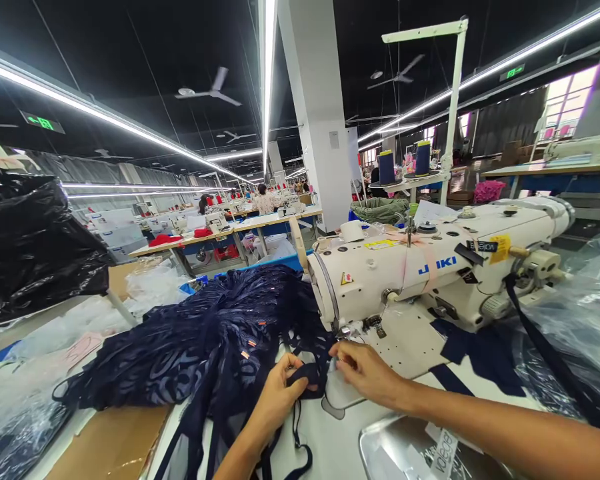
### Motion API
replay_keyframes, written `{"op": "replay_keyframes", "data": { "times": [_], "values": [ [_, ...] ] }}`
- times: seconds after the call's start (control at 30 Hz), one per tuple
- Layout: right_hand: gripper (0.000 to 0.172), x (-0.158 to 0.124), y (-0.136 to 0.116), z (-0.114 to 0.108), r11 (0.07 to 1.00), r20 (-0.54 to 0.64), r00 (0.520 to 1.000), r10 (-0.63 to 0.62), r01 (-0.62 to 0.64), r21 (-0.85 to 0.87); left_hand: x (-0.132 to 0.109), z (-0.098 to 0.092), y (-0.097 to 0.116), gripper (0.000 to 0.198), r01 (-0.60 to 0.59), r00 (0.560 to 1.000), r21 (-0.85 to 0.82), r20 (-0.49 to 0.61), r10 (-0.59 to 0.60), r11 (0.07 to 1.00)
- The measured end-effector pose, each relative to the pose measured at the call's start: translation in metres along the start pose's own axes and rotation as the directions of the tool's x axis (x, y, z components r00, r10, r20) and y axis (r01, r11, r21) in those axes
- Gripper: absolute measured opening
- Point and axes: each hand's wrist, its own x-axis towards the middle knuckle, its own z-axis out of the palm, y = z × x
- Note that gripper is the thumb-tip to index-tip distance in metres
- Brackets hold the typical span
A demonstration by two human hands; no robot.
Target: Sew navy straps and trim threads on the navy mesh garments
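Note:
My left hand [279, 390] pinches a dark navy garment [307, 381] between thumb and fingers, just in front of the sewing machine [380, 267]. A thin navy strap [304, 453] with a small slider hangs below that hand. My right hand [364, 371] is beside it, under the machine head near the presser foot [345, 331]. Its fingers are curled together, and what lies between them is hidden. A large heap of navy patterned garments [180, 347] with small orange marks spreads left of the needle.
A metal tray [380, 443] with white labels sits at the front right. Navy fabric pieces [485, 357] lie on the table, beside clear plastic bags [585, 307]. Cardboard [113, 443] and a black plastic bag [35, 247] are left. Thread cones [423, 159] stand behind the machine.

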Motion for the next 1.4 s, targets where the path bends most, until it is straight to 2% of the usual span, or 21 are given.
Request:
{"op": "replay_keyframes", "data": {
  "times": [0.13,0.23,0.33,0.43,0.53,0.6,0.67,0.7,0.8,0.83,0.87,0.93,1.03,1.27,1.4],
  "values": [
    [0.015,0.026,-0.011,0.029,0.999,-0.066,0.997,0.038,-0.036,0.039,-0.002,0.004,0.000,0.019,0.018,0.999,-0.078,-0.029,-0.021,0.997],
    [0.015,0.030,-0.010,0.036,0.999,-0.072,0.997,0.036,-0.033,0.040,-0.006,0.005,-0.001,0.019,0.029,0.993,-0.156,-0.110,-0.047,0.987],
    [0.018,0.017,0.005,0.026,0.998,-0.038,0.999,0.019,-0.017,0.058,-0.011,0.003,-0.001,0.021,0.015,0.964,-0.272,-0.251,-0.086,0.962],
    [0.018,-0.002,0.032,0.006,0.998,-0.021,0.999,0.038,-0.037,0.059,-0.014,0.000,-0.001,0.024,-0.052,0.910,-0.391,-0.397,-0.117,0.919],
    [0.010,-0.017,0.049,-0.012,0.999,-0.081,0.996,0.046,-0.045,0.005,-0.014,-0.002,-0.001,0.022,-0.106,0.872,-0.467,-0.467,-0.143,0.878],
    [0.010,-0.021,0.043,-0.013,0.998,-0.081,0.995,-0.059,0.057,-0.016,-0.014,-0.002,0.000,0.022,-0.129,0.858,-0.496,-0.490,-0.155,0.859],
    [0.011,-0.019,0.022,-0.004,0.989,-0.001,0.992,-0.128,0.127,0.082,-0.015,-0.001,0.000,0.021,-0.143,0.852,-0.513,-0.499,-0.158,0.847],
    [0.018,-0.015,0.008,0.004,0.980,0.050,0.992,-0.118,0.108,0.166,-0.015,-0.001,0.000,0.021,-0.147,0.853,-0.517,-0.498,-0.156,0.843],
    [0.036,0.011,-0.028,0.031,0.891,0.193,0.981,-0.021,-0.069,0.449,-0.016,0.000,0.000,0.020,-0.152,0.866,-0.520,-0.480,-0.140,0.840],
    [0.036,0.021,-0.035,0.038,0.834,0.242,0.969,0.042,-0.167,0.525,-0.015,0.001,-0.001,0.020,-0.152,0.871,-0.519,-0.472,-0.134,0.841],
    [0.033,0.031,-0.040,0.045,0.807,0.282,0.958,0.056,-0.210,0.552,-0.015,0.001,-0.001,0.019,-0.149,0.877,-0.517,-0.463,-0.129,0.843],
    [0.024,0.047,-0.042,0.054,0.773,0.312,0.948,0.068,-0.248,0.584,-0.013,0.001,-0.001,0.018,-0.142,0.887,-0.510,-0.446,-0.120,0.848],
    [0.014,0.056,-0.034,0.060,0.754,0.286,0.956,0.065,-0.235,0.613,-0.011,-0.001,-0.003,0.020,-0.126,0.898,-0.495,-0.424,-0.113,0.860],
    [0.014,0.049,-0.023,0.061,0.735,0.206,0.978,0.039,-0.168,0.657,-0.013,-0.002,-0.009,0.020,-0.077,0.933,-0.354,-0.356,-0.059,0.932],
    [0.016,0.051,-0.022,0.061,0.716,0.190,0.981,0.036,-0.158,0.680,-0.012,-0.001,-0.010,0.018,-0.079,0.934,-0.324,-0.355,-0.044,0.943]
  ]
}}
